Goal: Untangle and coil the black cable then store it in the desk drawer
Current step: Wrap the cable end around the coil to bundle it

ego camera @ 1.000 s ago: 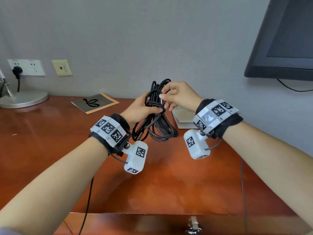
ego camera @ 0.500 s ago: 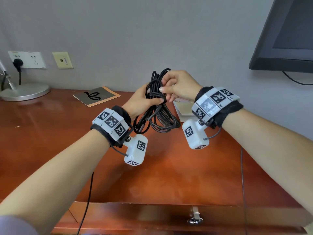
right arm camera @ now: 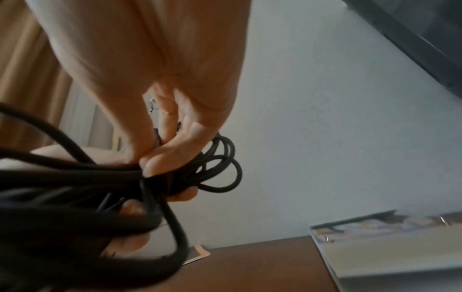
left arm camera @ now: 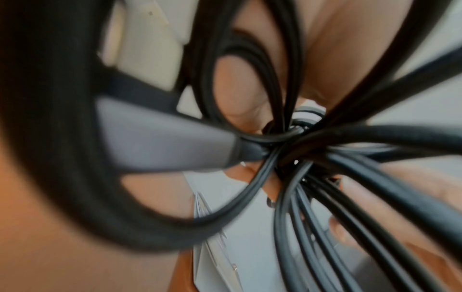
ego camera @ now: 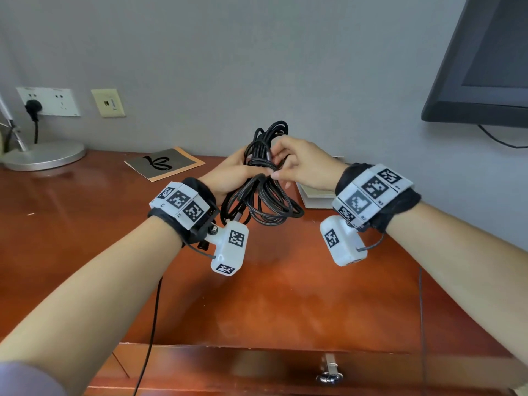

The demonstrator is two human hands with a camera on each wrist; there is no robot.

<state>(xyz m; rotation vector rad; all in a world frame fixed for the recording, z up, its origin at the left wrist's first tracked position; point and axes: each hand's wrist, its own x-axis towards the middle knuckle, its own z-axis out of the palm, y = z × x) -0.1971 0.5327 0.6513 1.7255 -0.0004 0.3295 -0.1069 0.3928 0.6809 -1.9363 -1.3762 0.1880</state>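
A coiled black cable (ego camera: 264, 201) hangs in the air above the desk (ego camera: 85, 224), gathered into a bundle of loops. My left hand (ego camera: 231, 175) grips the bundle around its middle. My right hand (ego camera: 303, 164) pinches a strand of the cable at the waist of the bundle. The left wrist view is filled by the cable (left arm camera: 300, 150) and its grey plug body (left arm camera: 160, 138). In the right wrist view my fingers (right arm camera: 160, 158) pinch the cable (right arm camera: 217, 164) where the loops meet. The desk drawer (ego camera: 257, 370), with a metal knob (ego camera: 328, 377), is closed at the front edge.
A dark booklet (ego camera: 164, 162) lies at the back of the desk, a white book (ego camera: 314, 197) behind my right hand. A lamp base (ego camera: 43, 154) stands far left under wall sockets (ego camera: 48, 101). A monitor (ego camera: 485, 67) hangs at upper right.
My right hand's fingers have shifted down from the top of the bundle to its waist. The view has tilted down, showing more of the drawer front.
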